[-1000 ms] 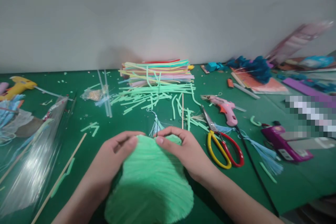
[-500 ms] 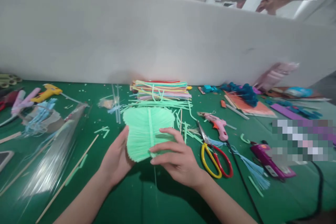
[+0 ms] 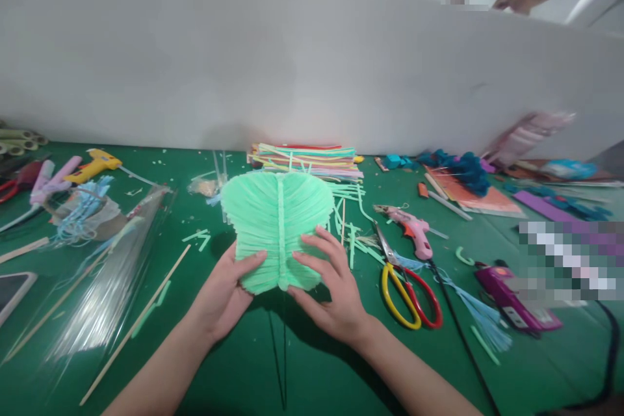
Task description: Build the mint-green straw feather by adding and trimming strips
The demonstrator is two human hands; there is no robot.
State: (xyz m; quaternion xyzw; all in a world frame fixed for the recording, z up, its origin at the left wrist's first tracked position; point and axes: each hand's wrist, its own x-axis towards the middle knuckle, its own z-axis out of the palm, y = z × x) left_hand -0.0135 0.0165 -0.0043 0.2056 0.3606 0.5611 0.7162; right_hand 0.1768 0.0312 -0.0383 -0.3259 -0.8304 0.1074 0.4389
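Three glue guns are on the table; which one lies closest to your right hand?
The pink glue gun, just beyond the yellow-and-red scissors beside the right hand. The purple one lies farther right, the yellow one far left.

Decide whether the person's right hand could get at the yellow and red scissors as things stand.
Probably yes. The scissors lie flat on the green table just right of the right hand, with nothing between them. But that hand is holding the green leaf.
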